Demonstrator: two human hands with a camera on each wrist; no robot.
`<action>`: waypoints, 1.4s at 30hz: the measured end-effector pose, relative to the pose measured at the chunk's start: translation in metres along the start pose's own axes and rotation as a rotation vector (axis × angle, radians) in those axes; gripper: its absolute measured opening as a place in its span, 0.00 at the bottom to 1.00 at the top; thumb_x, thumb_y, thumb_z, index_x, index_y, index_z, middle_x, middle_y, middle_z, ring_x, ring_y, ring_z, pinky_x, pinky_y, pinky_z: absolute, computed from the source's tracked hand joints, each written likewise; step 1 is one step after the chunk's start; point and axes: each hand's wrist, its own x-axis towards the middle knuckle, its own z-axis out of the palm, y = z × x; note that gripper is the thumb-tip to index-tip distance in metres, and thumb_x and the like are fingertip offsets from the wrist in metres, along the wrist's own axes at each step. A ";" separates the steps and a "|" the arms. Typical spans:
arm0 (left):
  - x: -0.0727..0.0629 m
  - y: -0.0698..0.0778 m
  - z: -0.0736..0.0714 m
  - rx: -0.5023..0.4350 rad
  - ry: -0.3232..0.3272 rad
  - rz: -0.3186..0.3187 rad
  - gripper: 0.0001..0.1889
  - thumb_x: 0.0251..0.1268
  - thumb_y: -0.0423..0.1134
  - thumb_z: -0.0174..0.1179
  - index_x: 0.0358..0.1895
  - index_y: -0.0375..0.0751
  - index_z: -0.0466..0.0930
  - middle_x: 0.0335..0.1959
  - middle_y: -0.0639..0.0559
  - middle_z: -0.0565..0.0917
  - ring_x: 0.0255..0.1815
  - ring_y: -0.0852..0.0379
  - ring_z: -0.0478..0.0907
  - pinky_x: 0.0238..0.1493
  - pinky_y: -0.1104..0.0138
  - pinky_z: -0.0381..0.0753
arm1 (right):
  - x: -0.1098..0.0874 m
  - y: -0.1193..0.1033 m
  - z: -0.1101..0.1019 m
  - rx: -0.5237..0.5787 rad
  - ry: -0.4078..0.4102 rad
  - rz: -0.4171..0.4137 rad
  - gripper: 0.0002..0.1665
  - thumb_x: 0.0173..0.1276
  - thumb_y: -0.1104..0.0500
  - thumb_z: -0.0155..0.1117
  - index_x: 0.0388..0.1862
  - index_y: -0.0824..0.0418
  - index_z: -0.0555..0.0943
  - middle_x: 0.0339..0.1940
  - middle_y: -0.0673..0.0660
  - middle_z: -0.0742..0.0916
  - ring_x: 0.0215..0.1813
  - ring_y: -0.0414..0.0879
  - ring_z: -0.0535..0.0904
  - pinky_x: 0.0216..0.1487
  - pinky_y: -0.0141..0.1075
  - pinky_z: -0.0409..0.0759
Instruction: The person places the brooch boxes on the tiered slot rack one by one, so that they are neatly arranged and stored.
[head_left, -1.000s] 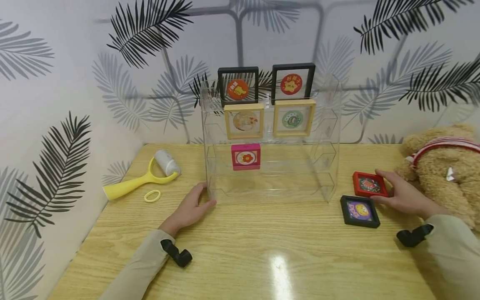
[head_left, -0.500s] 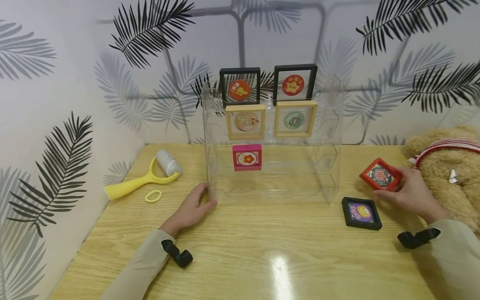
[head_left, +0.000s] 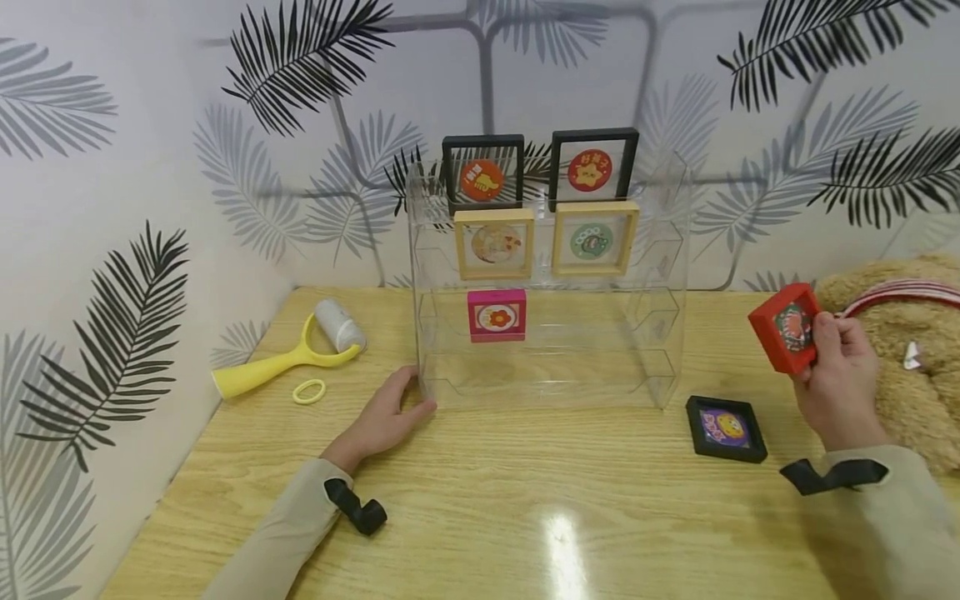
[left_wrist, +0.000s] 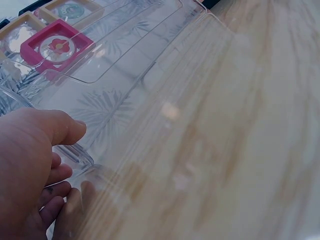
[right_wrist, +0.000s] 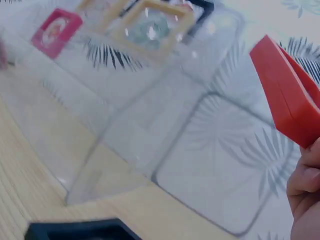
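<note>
At the right in the head view, my right hand (head_left: 843, 383) grips a small red picture frame (head_left: 780, 329), thumb on its near edge. The red frame (right_wrist: 290, 95) stands tilted in the air in the right wrist view. A small black frame (head_left: 726, 429) with a purple picture lies on the table below it. My left hand (head_left: 378, 423) holds the lower left corner of a clear tiered display rack (head_left: 555, 387), its thumb and fingers on either side of the edge. The rack carries a pink frame (head_left: 497, 316), two cream frames (head_left: 495, 273) and two black frames (head_left: 483, 140).
Left of the rack lie a yellow-handled roller (head_left: 281, 362) with a grey cylinder and a yellow ring (head_left: 308, 392). A plush bear (head_left: 922, 367) sits behind my right hand. Leaf-patterned wall stands behind the wooden table (head_left: 480, 517).
My right hand has picked the red frame up off the table, raised it and turned it, moving slightly right. The left hand stays at the rack's corner.
</note>
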 end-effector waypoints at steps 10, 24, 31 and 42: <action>0.003 0.002 -0.003 0.006 0.012 0.015 0.26 0.68 0.37 0.59 0.65 0.30 0.64 0.63 0.35 0.71 0.69 0.39 0.64 0.70 0.46 0.60 | -0.008 0.009 0.083 -0.447 -0.152 -0.240 0.04 0.71 0.62 0.57 0.40 0.61 0.79 0.26 0.50 0.84 0.12 0.36 0.71 0.13 0.23 0.68; 0.005 0.003 0.000 -0.010 0.003 0.022 0.26 0.68 0.37 0.59 0.65 0.30 0.64 0.63 0.35 0.71 0.69 0.40 0.64 0.70 0.46 0.60 | 0.008 0.040 0.138 -1.092 -0.662 -0.658 0.16 0.56 0.73 0.69 0.45 0.67 0.83 0.29 0.58 0.86 0.20 0.36 0.73 0.23 0.21 0.70; 0.002 0.001 0.000 0.002 0.002 0.020 0.26 0.68 0.37 0.58 0.65 0.30 0.64 0.63 0.35 0.71 0.69 0.39 0.64 0.69 0.46 0.60 | 0.016 0.059 0.137 -1.209 -0.843 -0.797 0.17 0.57 0.73 0.68 0.46 0.64 0.84 0.39 0.59 0.88 0.29 0.44 0.79 0.27 0.36 0.77; 0.000 -0.001 -0.002 0.007 0.008 0.018 0.26 0.68 0.37 0.59 0.65 0.30 0.64 0.63 0.35 0.71 0.68 0.40 0.65 0.69 0.46 0.61 | 0.008 0.047 0.130 -1.253 -0.730 -0.908 0.24 0.53 0.73 0.72 0.51 0.66 0.82 0.45 0.66 0.78 0.24 0.44 0.74 0.24 0.31 0.73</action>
